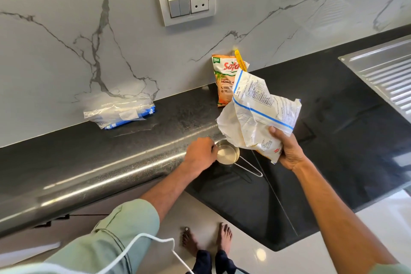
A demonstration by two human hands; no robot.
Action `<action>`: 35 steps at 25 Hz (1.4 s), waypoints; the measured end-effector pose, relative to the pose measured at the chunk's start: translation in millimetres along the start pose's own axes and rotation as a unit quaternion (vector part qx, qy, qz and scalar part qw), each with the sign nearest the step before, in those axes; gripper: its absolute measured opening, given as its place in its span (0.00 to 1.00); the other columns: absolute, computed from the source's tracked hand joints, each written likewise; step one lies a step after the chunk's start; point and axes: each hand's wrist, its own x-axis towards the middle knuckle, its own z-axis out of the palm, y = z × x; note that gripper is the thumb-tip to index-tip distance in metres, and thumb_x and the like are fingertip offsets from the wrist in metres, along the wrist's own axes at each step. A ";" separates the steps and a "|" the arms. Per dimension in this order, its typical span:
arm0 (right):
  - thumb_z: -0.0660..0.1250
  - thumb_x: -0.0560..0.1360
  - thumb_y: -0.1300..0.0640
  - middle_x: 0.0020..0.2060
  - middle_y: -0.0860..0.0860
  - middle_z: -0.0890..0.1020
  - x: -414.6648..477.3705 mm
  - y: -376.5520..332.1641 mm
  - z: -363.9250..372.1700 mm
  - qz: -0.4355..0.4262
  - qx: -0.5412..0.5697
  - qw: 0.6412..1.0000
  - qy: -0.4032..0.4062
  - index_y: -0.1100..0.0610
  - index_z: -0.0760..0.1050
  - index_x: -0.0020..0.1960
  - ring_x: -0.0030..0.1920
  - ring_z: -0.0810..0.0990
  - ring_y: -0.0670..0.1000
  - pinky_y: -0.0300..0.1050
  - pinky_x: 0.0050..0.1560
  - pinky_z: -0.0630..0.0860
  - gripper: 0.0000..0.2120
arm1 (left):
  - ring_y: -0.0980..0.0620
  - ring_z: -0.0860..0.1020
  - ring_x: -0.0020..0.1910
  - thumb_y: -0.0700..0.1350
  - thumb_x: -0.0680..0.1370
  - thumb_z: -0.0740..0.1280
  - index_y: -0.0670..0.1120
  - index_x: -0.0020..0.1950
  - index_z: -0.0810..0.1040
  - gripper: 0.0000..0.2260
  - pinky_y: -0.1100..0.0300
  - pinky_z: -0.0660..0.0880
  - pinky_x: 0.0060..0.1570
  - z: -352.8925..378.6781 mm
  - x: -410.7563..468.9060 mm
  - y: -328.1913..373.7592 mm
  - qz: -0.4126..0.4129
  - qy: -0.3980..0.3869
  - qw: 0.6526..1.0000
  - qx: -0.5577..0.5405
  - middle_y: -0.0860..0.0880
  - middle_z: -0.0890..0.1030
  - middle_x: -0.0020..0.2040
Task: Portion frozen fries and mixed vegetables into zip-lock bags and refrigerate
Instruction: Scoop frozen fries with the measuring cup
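Note:
My right hand (287,151) grips a crumpled white fries packet (231,124) together with a clear zip-lock bag (266,109) with a blue seal strip, held up above the dark counter (155,118). My left hand (200,153) holds the rim of a small steel measuring cup (228,154) with a wire handle, standing on the counter's front edge. An orange mixed-vegetables packet (224,80) stands against the marble wall behind, closed with a yellow clip (240,60). A stack of empty zip-lock bags (117,113) lies at the back left.
A steel sink drainboard (382,73) sits at the far right. A switch and socket plate (186,1) is on the wall. The counter turns a corner at my right. My bare feet (206,240) stand on the pale floor below.

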 end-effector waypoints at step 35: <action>0.85 0.67 0.57 0.56 0.47 0.87 25.4 -17.1 32.8 -0.133 -0.308 0.940 0.071 0.54 0.79 0.65 0.55 0.87 0.47 0.50 0.55 0.85 0.29 | 0.53 0.82 0.58 0.49 0.76 0.77 0.48 0.66 0.73 0.23 0.49 0.81 0.59 -44.4 46.6 21.7 -0.038 0.083 0.902 -0.421 0.50 0.81 0.62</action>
